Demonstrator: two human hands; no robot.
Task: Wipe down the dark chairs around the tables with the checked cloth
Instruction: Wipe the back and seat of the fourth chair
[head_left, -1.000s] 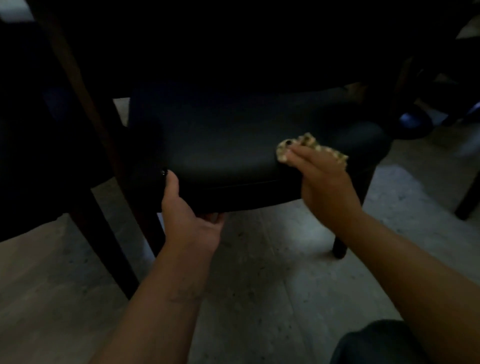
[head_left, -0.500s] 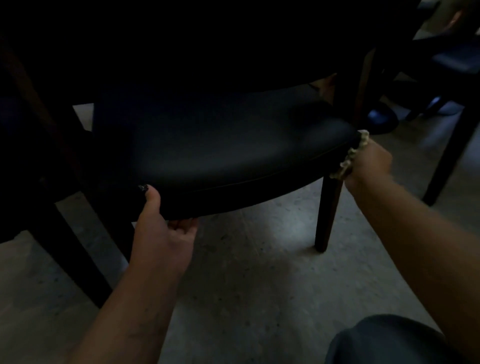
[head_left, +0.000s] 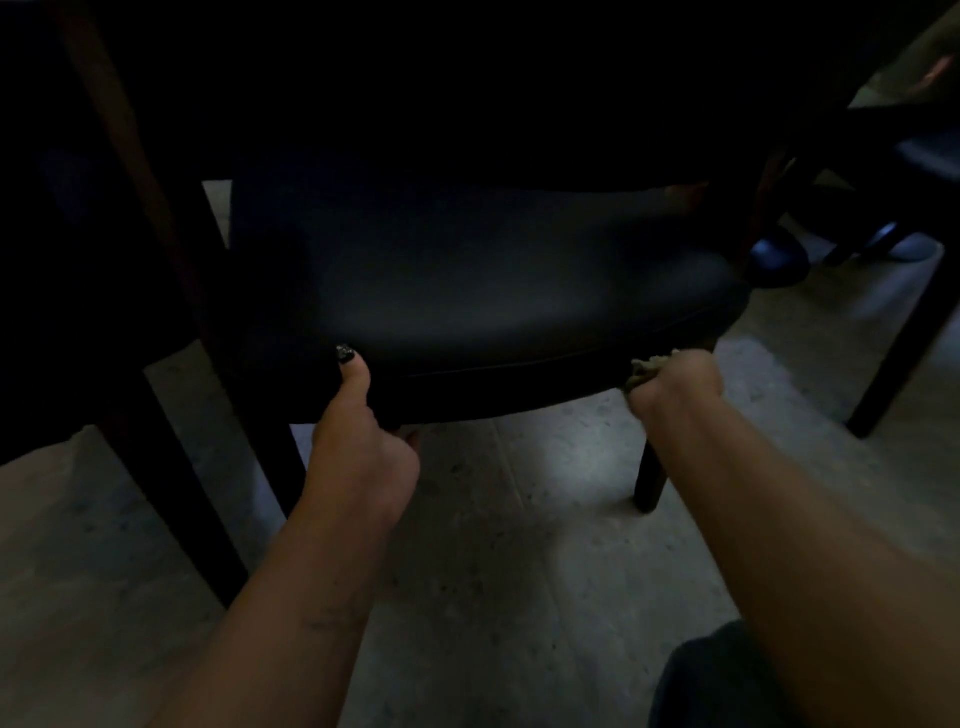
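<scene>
Table leg (head_left: 156, 291) left of chair (head_left: 519, 291); floor (head_left: 519, 545) beneath.

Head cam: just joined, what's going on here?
A person is wiping a dark chair in dim light. The left hand grips the seat's front edge, thumb on top, fingers underneath. The right hand holds the cloth bunched against the seat's front right edge, just above the front leg.
</scene>
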